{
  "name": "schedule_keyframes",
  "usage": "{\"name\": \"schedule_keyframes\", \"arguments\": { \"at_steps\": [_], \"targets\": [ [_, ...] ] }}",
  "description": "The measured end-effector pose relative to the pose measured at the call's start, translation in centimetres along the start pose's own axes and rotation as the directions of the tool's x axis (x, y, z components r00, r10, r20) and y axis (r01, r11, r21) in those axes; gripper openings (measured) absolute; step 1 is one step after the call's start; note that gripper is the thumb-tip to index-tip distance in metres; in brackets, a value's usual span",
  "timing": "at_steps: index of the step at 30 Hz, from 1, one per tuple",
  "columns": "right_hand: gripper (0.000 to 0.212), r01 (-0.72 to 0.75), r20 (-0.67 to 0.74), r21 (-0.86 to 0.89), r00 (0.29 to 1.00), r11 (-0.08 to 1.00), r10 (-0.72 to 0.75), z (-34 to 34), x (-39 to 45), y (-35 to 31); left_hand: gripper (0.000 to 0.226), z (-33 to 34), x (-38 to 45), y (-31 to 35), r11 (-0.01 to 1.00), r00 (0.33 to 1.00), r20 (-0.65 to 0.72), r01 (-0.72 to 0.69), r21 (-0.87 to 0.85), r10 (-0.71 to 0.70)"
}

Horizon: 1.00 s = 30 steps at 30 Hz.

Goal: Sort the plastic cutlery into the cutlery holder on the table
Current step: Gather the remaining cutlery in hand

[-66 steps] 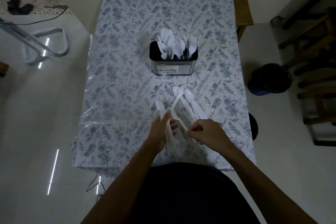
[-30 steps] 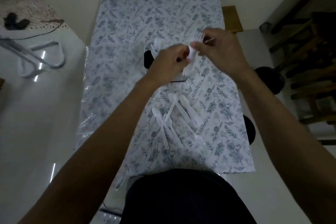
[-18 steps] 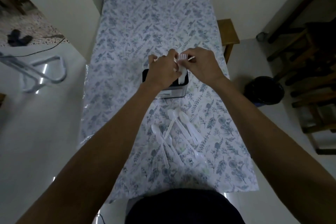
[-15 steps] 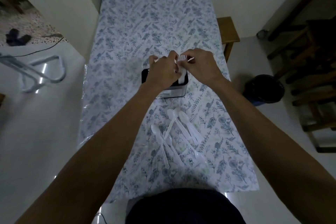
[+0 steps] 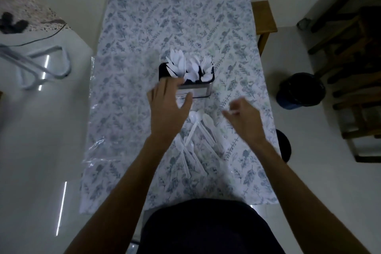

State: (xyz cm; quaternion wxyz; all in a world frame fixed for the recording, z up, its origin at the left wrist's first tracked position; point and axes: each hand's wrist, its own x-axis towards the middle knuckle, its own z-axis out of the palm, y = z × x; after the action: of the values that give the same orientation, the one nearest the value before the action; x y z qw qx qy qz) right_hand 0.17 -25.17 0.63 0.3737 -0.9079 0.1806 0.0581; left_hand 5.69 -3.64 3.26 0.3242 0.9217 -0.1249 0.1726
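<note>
Plastic cutlery: loose white spoons (image 5: 198, 132) lying crossed in a small heap on the floral bench (image 5: 132, 97), near side of the cutlery holder (image 5: 203, 91). Holder: dark-topped metal box, mid-bench, already crowded with upright white pieces (image 5: 185, 66). Left hand (image 5: 168, 107): empty, grip spread, fingertips overlapping the holder's near left corner; contact cannot be told. Right hand (image 5: 243, 118): blurred, fingers loosely curled, apparently pinching nothing, above the bench just right of the heap. Step in hand, judged: between a deposit and the next pick. Next move calls for a hand lowering onto the heap, singling one handle from the crossed pile, then carrying it to the matching compartment.
</note>
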Motion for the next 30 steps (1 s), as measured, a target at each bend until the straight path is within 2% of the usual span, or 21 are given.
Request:
{"name": "schedule_keyframes", "arguments": {
  "at_steps": [3,5,7,10,11,12,14,16,18,19,20,21,22,23,25,30],
  "targets": [
    [0.042,-0.077,0.282,-0.357,0.941,0.931,0.186,4.3,-6.6,5.4,0.02,-0.2,-7.6,-1.0,0.955,0.944,0.205,0.281,-0.098,-0.257],
    [0.044,-0.057,0.345,-0.441,0.91,0.896,0.228,6.1,-9.8,7.6,0.018,0.2,-11.7,-1.4,0.928,0.895,0.342,0.348,-0.134,-0.286],
    [0.027,-0.039,0.329,-0.429,0.924,0.903,0.196,6.5,-11.1,8.4,0.02,0.8,-14.5,-1.1,0.938,0.867,0.445,0.316,-0.142,-0.225],
    [0.014,0.081,0.313,-0.431,0.948,0.899,0.064,5.5,-11.2,8.0,0.037,2.1,-16.3,0.4,0.991,0.838,0.546,0.056,-0.121,0.019],
    [0.011,0.143,0.295,-0.408,0.955,0.902,-0.018,5.0,-11.1,7.6,0.046,2.7,-16.2,1.0,0.992,0.813,0.574,-0.034,-0.12,0.097],
    [0.012,0.206,0.284,-0.364,0.953,0.908,-0.103,4.4,-10.9,7.0,0.052,3.3,-15.8,1.5,0.99,0.779,0.615,-0.065,-0.123,0.127],
    [0.016,0.312,0.263,-0.235,0.932,0.921,-0.248,3.1,-10.3,5.4,0.046,4.3,-15.0,2.6,0.989,0.693,0.717,0.037,-0.146,0.08],
    [0.02,0.327,0.235,-0.083,0.924,0.941,-0.3,1.9,-9.3,3.4,0.026,4.7,-14.4,2.7,0.951,0.624,0.781,0.258,-0.169,-0.03],
    [0.033,0.214,0.268,0.039,0.939,0.976,-0.217,1.6,-7.4,2.7,0.019,4.5,-13.9,2.5,0.84,0.625,0.759,0.5,-0.211,-0.181],
    [0.041,0.132,0.278,0.054,0.95,0.99,-0.142,2.1,-6.2,3.0,0.019,4.3,-13.7,2.2,0.736,0.608,0.743,0.633,-0.24,-0.28],
    [0.046,0.06,0.261,0.007,0.963,0.998,-0.06,2.9,-5.0,3.5,0.02,3.9,-13.5,2.0,0.575,0.546,0.738,0.774,-0.265,-0.396],
    [0.049,0.002,0.231,-0.082,0.973,0.997,0.017,4.0,-4.1,4.1,0.02,3.5,-13.4,1.8,0.365,0.448,0.745,0.885,-0.29,-0.494],
    [0.05,-0.047,0.205,-0.179,0.975,0.983,0.084,5.1,-3.4,4.6,0.021,3.1,-13.3,1.4,0.174,0.357,0.753,0.933,-0.315,-0.552],
    [0.049,-0.077,0.188,-0.251,0.974,0.965,0.127,6.2,-3.0,5.1,0.02,2.6,-13.2,1.0,0.057,0.302,0.754,0.941,-0.332,-0.583],
    [0.038,-0.077,0.147,-0.301,0.981,0.95,0.126,7.5,-2.7,5.1,0.019,2.0,-13.1,0.1,-0.004,0.271,0.745,0.939,-0.344,-0.61],
    [0.017,-0.077,0.032,-0.217,0.996,0.973,0.086,6.4,-3.8,4.9,0.019,1.4,-12.8,-0.8,-0.036,0.269,0.74,0.929,-0.368,-0.616]
  ]
}}
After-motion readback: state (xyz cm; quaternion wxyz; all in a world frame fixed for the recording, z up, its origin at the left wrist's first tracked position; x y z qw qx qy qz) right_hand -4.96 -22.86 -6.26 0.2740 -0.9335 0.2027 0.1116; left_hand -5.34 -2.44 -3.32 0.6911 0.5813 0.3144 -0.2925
